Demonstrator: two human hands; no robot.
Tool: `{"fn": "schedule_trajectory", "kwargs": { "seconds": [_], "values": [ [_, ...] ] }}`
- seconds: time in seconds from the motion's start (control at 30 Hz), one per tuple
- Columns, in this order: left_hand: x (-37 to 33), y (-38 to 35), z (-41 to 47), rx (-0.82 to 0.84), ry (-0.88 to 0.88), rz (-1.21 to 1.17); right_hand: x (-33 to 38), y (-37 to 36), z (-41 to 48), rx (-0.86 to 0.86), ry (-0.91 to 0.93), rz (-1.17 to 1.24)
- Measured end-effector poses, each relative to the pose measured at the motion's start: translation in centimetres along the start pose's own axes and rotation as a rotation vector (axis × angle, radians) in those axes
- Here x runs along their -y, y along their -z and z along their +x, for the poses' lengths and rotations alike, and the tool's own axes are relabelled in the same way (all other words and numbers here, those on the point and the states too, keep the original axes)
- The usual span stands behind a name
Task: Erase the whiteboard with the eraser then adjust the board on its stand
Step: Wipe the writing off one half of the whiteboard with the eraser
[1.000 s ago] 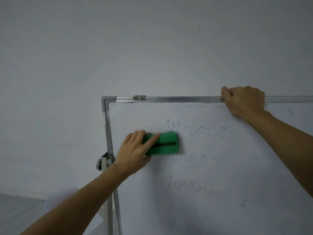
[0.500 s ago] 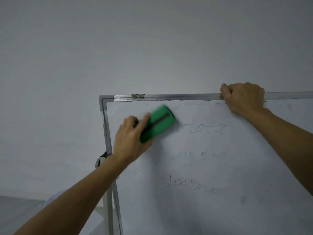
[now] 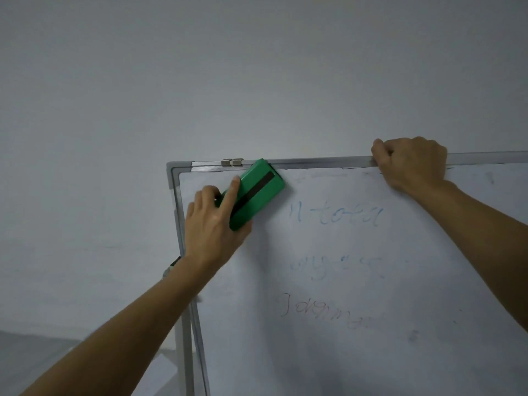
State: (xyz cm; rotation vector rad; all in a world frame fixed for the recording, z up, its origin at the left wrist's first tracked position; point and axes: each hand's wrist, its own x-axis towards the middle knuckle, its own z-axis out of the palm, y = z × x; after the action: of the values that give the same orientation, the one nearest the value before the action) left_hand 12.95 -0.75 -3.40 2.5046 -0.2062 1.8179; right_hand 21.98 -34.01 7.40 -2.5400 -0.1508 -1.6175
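Two hands on my whiteboard (image 3: 357,352): L hand (image 3: 213,224) grips the green eraser (image 3: 257,192), fingers curled round its lower end. Eraser's tilted, top corner touching the top frame (image 3: 320,160) near the upper-left corner. R hand (image 3: 411,164) is clenched over that frame, further right. I see faint writing (image 3: 334,215) btwn & below.

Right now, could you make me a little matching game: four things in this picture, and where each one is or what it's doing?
Things:
1. eraser
2. left hand
3. right hand
4. faint writing

Places or states:
A. grips the top rail
B. across the middle of the whiteboard
C. green, tilted, near the top left corner
D. holds the eraser

Pairs: 1-C, 2-D, 3-A, 4-B
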Motion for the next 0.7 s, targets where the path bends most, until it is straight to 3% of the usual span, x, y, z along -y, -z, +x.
{"fn": "schedule_trajectory", "kwargs": {
  "seconds": [0.1,0.2,0.3,0.4,0.47,0.7],
  "values": [
    [-0.6,-1.3,-2.1,0.069,-0.164,0.024,0.0,0.1,0.0,0.015,-0.011,0.009],
    [-1.7,-3.0,-6.6,0.281,-0.409,0.049,-0.1,0.2,0.0,0.017,-0.006,0.004],
    [-1.3,-3.0,-5.7,0.240,-0.378,0.025,-0.2,0.2,0.0,0.015,-0.016,-0.004],
    [-0.5,-1.2,-1.1,0.039,-0.132,-0.035,0.0,0.0,0.0,0.007,-0.018,-0.008],
    [-0.2,-0.7,0.6,-0.001,-0.042,-0.029,0.1,-0.1,0.1,0.002,-0.015,-0.008],
    [-2.2,-3.1,-5.1,0.315,-0.409,0.029,-0.1,-0.3,0.1,-0.007,-0.004,-0.006]
  ]
}}
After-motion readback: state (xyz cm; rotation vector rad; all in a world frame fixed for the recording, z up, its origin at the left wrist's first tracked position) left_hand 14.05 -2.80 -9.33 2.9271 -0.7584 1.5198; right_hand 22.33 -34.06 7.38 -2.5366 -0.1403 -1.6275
